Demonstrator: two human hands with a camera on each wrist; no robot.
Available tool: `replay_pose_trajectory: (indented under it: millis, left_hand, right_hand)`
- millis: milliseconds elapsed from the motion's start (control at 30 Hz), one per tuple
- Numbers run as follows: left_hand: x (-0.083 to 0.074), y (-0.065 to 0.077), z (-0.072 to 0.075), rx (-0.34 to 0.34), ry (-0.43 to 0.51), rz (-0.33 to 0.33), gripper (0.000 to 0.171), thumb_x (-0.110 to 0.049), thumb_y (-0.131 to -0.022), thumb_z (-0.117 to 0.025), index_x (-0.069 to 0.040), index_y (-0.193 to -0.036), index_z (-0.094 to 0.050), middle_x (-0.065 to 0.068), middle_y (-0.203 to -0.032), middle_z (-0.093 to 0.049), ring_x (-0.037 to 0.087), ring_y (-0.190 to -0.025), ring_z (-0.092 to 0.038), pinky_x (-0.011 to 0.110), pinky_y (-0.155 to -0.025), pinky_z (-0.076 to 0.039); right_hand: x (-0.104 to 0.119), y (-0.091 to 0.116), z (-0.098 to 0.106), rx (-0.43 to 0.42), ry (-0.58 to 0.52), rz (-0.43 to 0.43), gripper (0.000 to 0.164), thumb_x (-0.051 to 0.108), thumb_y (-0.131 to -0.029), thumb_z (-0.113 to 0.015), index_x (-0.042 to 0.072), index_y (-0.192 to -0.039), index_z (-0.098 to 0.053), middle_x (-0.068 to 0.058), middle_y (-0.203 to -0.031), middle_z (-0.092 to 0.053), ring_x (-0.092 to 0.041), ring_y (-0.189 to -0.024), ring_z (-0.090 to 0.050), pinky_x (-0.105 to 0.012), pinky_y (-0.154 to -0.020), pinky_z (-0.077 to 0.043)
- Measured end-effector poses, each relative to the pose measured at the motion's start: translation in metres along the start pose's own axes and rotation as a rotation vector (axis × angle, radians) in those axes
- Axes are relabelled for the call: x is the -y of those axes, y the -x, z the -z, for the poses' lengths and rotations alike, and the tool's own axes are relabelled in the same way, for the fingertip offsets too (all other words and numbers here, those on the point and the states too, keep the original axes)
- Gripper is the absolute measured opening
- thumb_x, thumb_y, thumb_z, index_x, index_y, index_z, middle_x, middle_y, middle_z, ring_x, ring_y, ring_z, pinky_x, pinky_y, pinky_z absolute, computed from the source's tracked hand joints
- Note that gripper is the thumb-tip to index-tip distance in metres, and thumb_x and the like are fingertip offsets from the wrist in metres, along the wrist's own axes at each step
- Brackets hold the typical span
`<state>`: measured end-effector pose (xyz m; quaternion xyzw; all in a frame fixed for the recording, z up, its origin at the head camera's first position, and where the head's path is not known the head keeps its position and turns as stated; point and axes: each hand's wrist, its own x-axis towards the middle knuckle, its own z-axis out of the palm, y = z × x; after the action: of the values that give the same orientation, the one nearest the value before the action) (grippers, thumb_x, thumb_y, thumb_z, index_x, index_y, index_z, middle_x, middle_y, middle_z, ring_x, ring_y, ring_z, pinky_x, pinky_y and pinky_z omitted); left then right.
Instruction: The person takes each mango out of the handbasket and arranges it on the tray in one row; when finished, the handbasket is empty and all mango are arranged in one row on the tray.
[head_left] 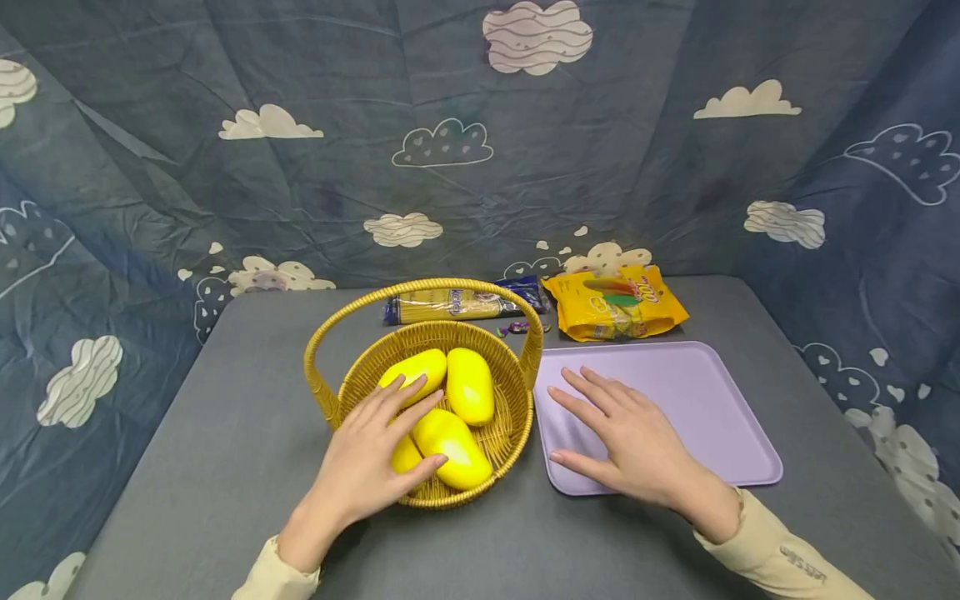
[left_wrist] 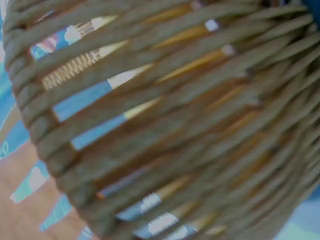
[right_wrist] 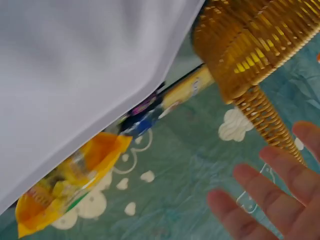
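My left hand (head_left: 367, 458), fingers spread, is over the near left side of a wicker basket (head_left: 513, 429) with a tall arched handle. Several yellow mangoes (head_left: 470, 387) lie inside; the hand partly covers some of them. In the left wrist view the woven basket wall (left_wrist: 165, 125) fills most of the picture, with fingers at the lower left. My right hand (head_left: 633, 433) has its fingers spread over the left part of a lilac tray (head_left: 712, 408). The right wrist view shows those fingers (right_wrist: 280, 200) straight and holding nothing, with the tray (right_wrist: 90, 65) at upper left.
Behind the basket lies a long pack of spaghetti (head_left: 450, 306). A small purple-wrapped candy (head_left: 517, 328) sits in front of it. To its right is an opened yellow candy bag (head_left: 615, 304), behind the tray. Cloud-patterned cloth (head_left: 600, 192) hangs around the grey table (head_left: 255, 417).
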<state>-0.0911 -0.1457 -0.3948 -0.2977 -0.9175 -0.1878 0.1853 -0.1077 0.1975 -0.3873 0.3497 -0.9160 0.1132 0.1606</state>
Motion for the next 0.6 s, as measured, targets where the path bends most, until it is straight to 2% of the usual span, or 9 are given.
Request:
replay_pose_trajectory:
  millis: [100,233,367,467,600]
  left_hand:
    - [0.003,0.008,0.000,-0.180,0.116,0.004,0.048,-0.047,-0.087,-0.062,-0.020,-0.127,-0.061,-0.001,-0.131,-0.055,0.022,-0.118,-0.050,0.042,-0.094,-0.041]
    - [0.010,0.018,-0.001,-0.397,0.266,0.011,0.029,-0.032,-0.088,-0.065,-0.012,-0.109,-0.070,0.001,-0.110,-0.065,0.020,-0.099,-0.059,0.031,-0.085,-0.045]
    - [0.014,0.025,0.003,-0.568,0.418,0.010,0.015,-0.013,-0.085,-0.068,-0.003,-0.097,-0.072,0.011,-0.096,-0.067,0.021,-0.088,-0.061,0.021,-0.081,-0.044]
    - [0.013,0.027,0.009,-0.689,0.495,0.021,0.007,0.002,-0.081,-0.067,0.003,-0.087,-0.071,0.015,-0.084,-0.066,0.019,-0.080,-0.062,0.019,-0.076,-0.046]
    - [0.017,0.032,0.010,-0.839,0.556,0.086,0.006,0.011,-0.078,-0.062,0.009,-0.076,-0.068,0.015,-0.075,-0.063,0.014,-0.075,-0.060,0.018,-0.071,-0.047]
  right_hand:
    - [0.005,-0.006,-0.001,-0.110,-0.067,0.049,0.060,0.056,-0.086,-0.059,0.019,-0.132,-0.056,-0.004,-0.130,-0.056,-0.024,-0.115,-0.055,-0.048,-0.085,-0.049]
    - [0.014,-0.016,-0.003,-0.177,-0.146,0.108,0.050,0.051,-0.089,-0.060,0.015,-0.123,-0.063,0.000,-0.116,-0.064,-0.018,-0.102,-0.061,-0.042,-0.076,-0.053]
    - [0.025,-0.027,-0.003,-0.180,-0.195,0.139,0.047,0.049,-0.090,-0.060,0.015,-0.121,-0.064,0.001,-0.113,-0.065,-0.016,-0.100,-0.062,-0.039,-0.076,-0.053]
    - [0.032,-0.036,-0.003,-0.174,-0.215,0.153,0.045,0.047,-0.090,-0.060,0.015,-0.120,-0.065,0.001,-0.110,-0.066,-0.015,-0.098,-0.063,-0.038,-0.076,-0.053]
    - [0.041,-0.047,-0.004,-0.167,-0.235,0.165,0.042,0.047,-0.090,-0.060,0.016,-0.119,-0.065,0.003,-0.103,-0.067,-0.012,-0.091,-0.063,-0.034,-0.071,-0.053]
